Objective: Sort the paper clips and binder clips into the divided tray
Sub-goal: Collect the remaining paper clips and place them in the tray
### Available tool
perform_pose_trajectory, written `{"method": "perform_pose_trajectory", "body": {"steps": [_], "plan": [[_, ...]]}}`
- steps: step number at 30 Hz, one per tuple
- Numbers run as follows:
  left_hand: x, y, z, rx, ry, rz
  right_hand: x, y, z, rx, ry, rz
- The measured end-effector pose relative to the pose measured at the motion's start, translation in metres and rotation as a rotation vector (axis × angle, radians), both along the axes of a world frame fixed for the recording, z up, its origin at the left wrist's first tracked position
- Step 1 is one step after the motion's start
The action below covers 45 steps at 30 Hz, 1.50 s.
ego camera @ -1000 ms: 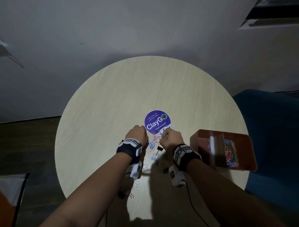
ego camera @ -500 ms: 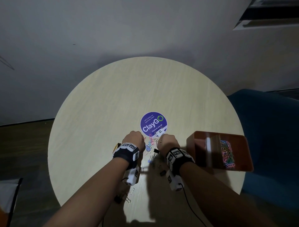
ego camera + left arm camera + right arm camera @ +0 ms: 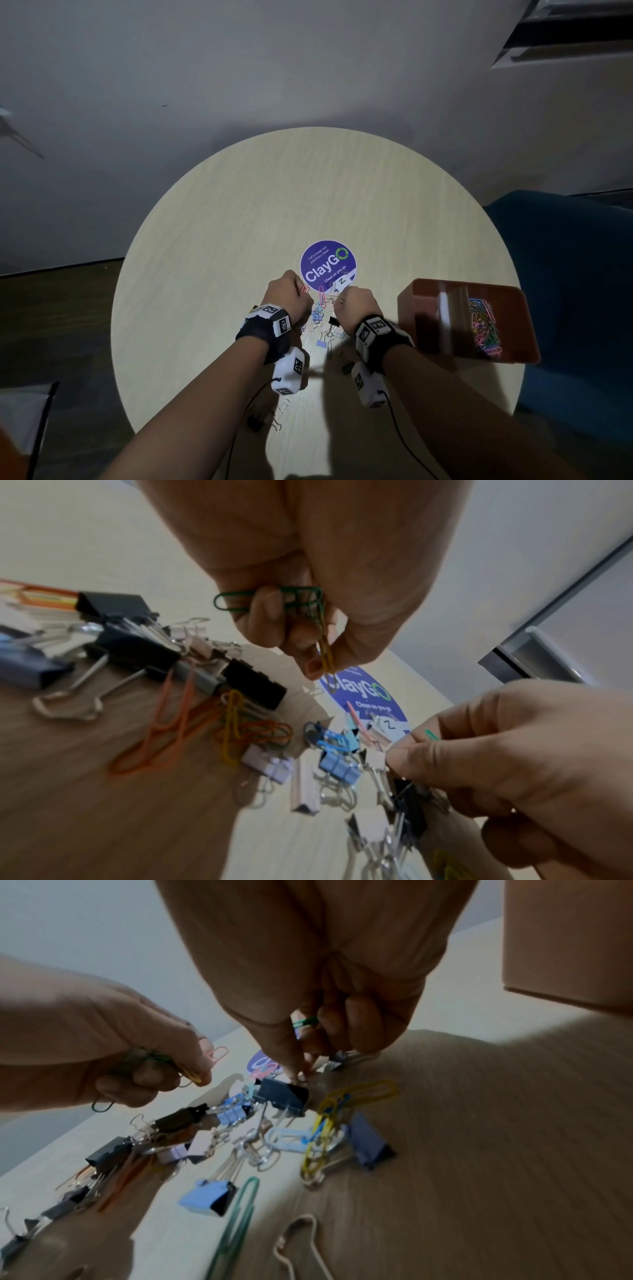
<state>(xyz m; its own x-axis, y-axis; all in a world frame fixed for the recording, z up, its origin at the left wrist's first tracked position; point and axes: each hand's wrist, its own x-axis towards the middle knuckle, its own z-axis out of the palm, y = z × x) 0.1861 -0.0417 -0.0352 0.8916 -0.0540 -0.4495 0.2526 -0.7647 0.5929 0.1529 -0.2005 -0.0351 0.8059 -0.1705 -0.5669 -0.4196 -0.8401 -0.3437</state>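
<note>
Mixed heap of paper clips point(image 3: 236, 731) and binder clips point(image 3: 255, 683) lies on the round tabletop point(image 3: 212, 260), just near of the purple ClayGo sticker point(image 3: 328, 265) — coloured wire clips tangled among black, blue and white binders. Left hand point(image 3: 289, 296) hovers at the heap's left edge, fingers point(image 3: 274, 615) curled round a bunch of green and yellow paper clips. Right hand point(image 3: 356, 305) at the right edge, fingers point(image 3: 363, 1020) curled, a green paper clip point(image 3: 304, 1022) tucked inside; thumb and forefinger tips down at a black binder clip point(image 3: 284, 1099) — contact unclear. Divided tray point(image 3: 424, 298), red-brown, stands on the tabletop to the right; its far-right compartment holds coloured paper clips.
</note>
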Motion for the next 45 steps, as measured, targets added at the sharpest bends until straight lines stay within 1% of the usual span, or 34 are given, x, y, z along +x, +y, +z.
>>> {"method": "perform_pose_trajectory", "body": {"steps": [4,10,16,18,24,28,34,37,40,42,45], "plan": [[-0.004,0.008,-0.001,-0.027,-0.039,0.018,-0.004,-0.008,0.002,0.047,-0.009,-0.012],[-0.011,0.025,-0.005,0.013,-0.004,0.047,-0.008,-0.007,-0.002,0.096,-0.055,-0.085],[-0.015,0.035,-0.005,0.013,-0.005,0.066,-0.001,0.004,0.005,0.029,-0.054,-0.09],[-0.016,0.038,-0.004,0.008,-0.003,0.069,0.002,0.007,0.006,0.015,-0.053,-0.061],[-0.018,0.045,-0.005,-0.011,-0.014,0.092,0.003,0.003,0.013,-0.025,-0.052,-0.06],[-0.02,0.048,-0.004,-0.017,-0.028,0.07,0.0,0.003,0.01,0.043,-0.076,-0.157],[-0.02,0.054,-0.007,0.028,-0.031,0.031,0.003,0.014,0.012,-0.069,-0.009,-0.061],[-0.02,0.055,-0.006,0.037,-0.04,0.015,-0.001,0.018,0.014,-0.088,0.027,-0.051],[-0.02,0.054,-0.004,0.035,-0.05,0.01,-0.005,0.014,0.014,-0.055,-0.015,-0.069],[-0.021,0.053,-0.005,0.029,-0.045,0.017,-0.005,0.013,0.014,-0.013,-0.073,-0.099],[-0.022,0.052,-0.006,0.041,-0.035,-0.005,-0.003,0.014,0.013,0.105,-0.17,-0.193]]}}
